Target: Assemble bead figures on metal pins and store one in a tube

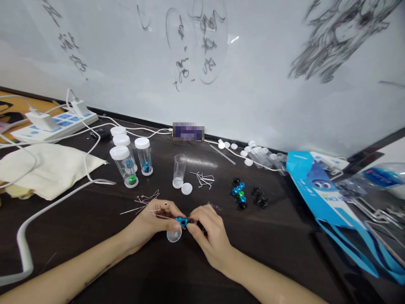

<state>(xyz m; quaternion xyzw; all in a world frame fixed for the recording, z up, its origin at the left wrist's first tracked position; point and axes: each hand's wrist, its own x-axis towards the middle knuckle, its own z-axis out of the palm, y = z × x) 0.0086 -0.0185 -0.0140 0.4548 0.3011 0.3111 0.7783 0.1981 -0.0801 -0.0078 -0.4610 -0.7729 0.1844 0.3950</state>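
Note:
A small blue metal part (181,221) with a dark end is held between my two hands, low over the table. My left hand (160,217) is closed on its left side, and thin pale wires run across those fingers. At its dark end, the thumb and fingers of my right hand (210,230) are pinched together; the exact grip is hidden. Just below the left fingertips lies a round clear cap (174,236). Beyond the hands stand an uncapped clear tube (179,171) and a white lid (186,188), with bent metal pins (204,179) beside them.
Capped tubes (143,156) with coloured parts stand back left, near a cream cloth (47,169) and a power strip (57,126). Blue, green and black parts (239,194) lie right, with empty tubes (262,154) behind. A blue bag (322,190) occupies the right edge.

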